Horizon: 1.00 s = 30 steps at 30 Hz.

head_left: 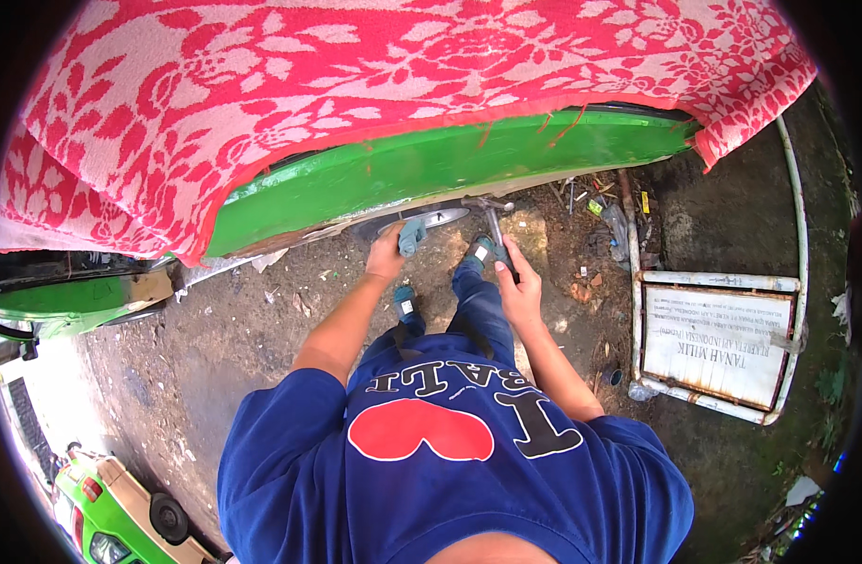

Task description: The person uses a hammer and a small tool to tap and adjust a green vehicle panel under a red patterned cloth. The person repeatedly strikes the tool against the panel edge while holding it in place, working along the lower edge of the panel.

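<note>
My right hand [519, 293] is wrapped round the handle of a hammer [495, 226]. Its metal head points up toward the lower edge of a green vehicle body [431, 169]. Closed on a small grey-teal lump, perhaps a folded cloth or a block, my left hand [385, 254] hangs left of the hammer; I cannot make out the lump [412, 237] more exactly. Just beyond both hands a wheel [442, 217] shows under the vehicle. A red and pink floral blanket [356, 70] drapes over the vehicle's upper part.
A white metal frame with a sign board [717, 329] lies at the right. Litter and a plastic bag [616, 230] are strewn on the dirt ground [252, 357]. Another green vehicle part [64, 303] stands at the left, and a green and cream car [111, 498] at the lower left.
</note>
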Available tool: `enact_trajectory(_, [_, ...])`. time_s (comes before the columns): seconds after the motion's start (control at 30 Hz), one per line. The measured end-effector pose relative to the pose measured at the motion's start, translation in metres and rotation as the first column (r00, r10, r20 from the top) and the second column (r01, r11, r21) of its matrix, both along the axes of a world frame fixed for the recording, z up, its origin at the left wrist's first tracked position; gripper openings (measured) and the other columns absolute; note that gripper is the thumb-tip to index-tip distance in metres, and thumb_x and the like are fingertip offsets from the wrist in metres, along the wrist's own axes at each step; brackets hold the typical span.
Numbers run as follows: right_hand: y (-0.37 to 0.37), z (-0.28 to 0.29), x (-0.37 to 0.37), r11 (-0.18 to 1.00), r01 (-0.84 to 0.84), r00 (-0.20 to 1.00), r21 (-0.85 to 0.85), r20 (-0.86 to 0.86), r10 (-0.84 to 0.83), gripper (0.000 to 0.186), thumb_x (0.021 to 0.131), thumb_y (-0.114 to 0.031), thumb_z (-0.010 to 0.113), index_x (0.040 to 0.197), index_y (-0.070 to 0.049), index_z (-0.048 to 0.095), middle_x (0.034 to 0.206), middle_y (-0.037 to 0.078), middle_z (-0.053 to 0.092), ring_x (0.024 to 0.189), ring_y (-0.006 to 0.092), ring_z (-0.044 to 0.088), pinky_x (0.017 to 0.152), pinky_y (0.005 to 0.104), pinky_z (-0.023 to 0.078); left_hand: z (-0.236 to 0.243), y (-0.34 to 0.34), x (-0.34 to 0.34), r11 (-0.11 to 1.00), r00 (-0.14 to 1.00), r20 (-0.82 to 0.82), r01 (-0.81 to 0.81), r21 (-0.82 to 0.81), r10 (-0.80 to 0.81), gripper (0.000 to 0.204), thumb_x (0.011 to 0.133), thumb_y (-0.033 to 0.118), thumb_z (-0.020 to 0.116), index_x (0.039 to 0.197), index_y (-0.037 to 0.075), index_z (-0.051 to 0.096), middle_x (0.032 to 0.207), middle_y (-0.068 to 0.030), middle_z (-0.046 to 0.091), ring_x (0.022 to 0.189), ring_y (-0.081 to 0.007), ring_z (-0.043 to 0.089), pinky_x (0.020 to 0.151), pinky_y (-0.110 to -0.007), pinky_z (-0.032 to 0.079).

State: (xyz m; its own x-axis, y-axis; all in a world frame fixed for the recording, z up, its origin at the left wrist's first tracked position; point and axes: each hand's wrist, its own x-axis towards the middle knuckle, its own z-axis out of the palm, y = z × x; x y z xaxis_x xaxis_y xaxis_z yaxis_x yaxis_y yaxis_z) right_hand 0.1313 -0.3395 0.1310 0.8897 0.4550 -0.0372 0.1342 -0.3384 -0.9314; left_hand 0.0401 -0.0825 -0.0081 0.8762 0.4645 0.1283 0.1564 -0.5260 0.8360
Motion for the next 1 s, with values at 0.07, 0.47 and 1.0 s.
enact_trajectory(0.07, [-0.006,0.0,0.008,1.0,0.019,0.998,-0.017,-0.059,-0.02,0.045,0.095,-0.005,0.061,0.139,-0.002,0.056,0.133,0.019,0.064,0.123,0.0245,0.061,0.104,0.0329,0.045,0.014,-0.003,0.005,1.0,1.0,-0.012,0.021,-0.002,-0.021,0.044,0.081,0.001,0.063,0.124,0.008,0.059,0.128,-0.0152,0.064,0.116,-0.0385,0.061,0.096,-0.044,0.053])
enact_trajectory(0.47, [-0.015,0.015,0.016,0.993,-0.068,0.996,-0.094,0.057,0.074,0.047,0.096,-0.008,0.062,0.141,-0.003,0.055,0.139,0.016,0.061,0.129,0.0214,0.057,0.107,0.0322,0.042,0.016,0.0,0.018,1.0,1.0,-0.008,0.015,0.007,-0.015,0.047,0.079,-0.001,0.064,0.124,0.01,0.059,0.128,-0.012,0.064,0.112,-0.0382,0.063,0.091,-0.045,0.054])
enact_trajectory(1.0, [-0.016,0.015,0.012,0.994,-0.059,0.996,-0.092,0.063,0.065,0.045,0.095,-0.008,0.062,0.139,0.0,0.056,0.137,0.017,0.062,0.128,0.0221,0.058,0.106,0.0329,0.043,0.018,0.002,0.023,0.999,1.0,0.019,0.006,0.036,-0.007,0.045,0.08,0.001,0.065,0.124,0.008,0.061,0.128,-0.0143,0.064,0.113,-0.039,0.062,0.092,-0.044,0.054])
